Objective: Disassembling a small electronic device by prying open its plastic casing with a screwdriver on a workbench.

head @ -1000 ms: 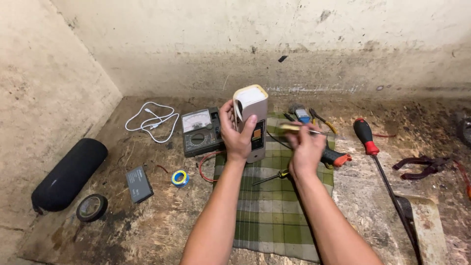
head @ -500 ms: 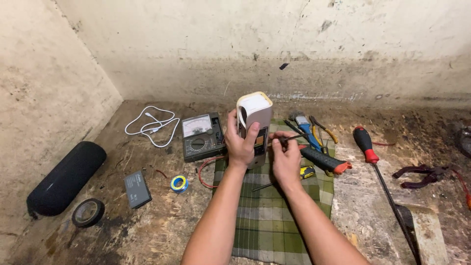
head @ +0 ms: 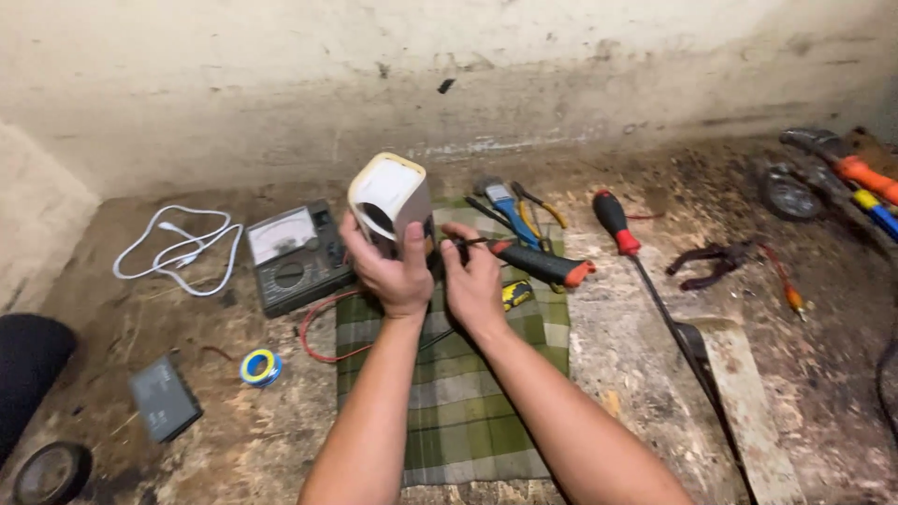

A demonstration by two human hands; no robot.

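Left hand (head: 391, 271) wrapped around a small cream-coloured box-shaped device (head: 391, 198), thumb up its near face, holding it upright and slightly tilted above the far edge of a green plaid cloth (head: 458, 393). Right hand (head: 472, 281) closed just beside it, fingers pinched on a thin dark tool (head: 472, 242) pointed at the device's side; exact tip contact hard to make out.

Directly behind the right hand, on the cloth: a black-handled tool with an orange end (head: 543, 265), lying slantwise. Just past it, a blue-handled tool (head: 502, 199) and yellow-handled pliers (head: 540, 210). A small yellow-and-black item (head: 515, 294) on the cloth near the right wrist.

Left of the device, resting on the bench (head: 636, 374): an analog multimeter (head: 292, 257), with a red wire (head: 313, 339) looping from it toward the cloth. Farther left, a coiled white cable (head: 178, 252). Nearer the camera on that side, a blue-and-yellow roll (head: 260, 367), a flat dark grey block (head: 164, 397), a black ring of tape (head: 51, 472) at the corner, and a black cylinder (head: 28, 360) cut off by the left edge.

Right of the cloth, a long screwdriver with a red-and-black handle (head: 615, 221). Beyond it, dark pliers (head: 711, 262), and at the far right corner more tools with orange, yellow and blue handles (head: 865, 182).
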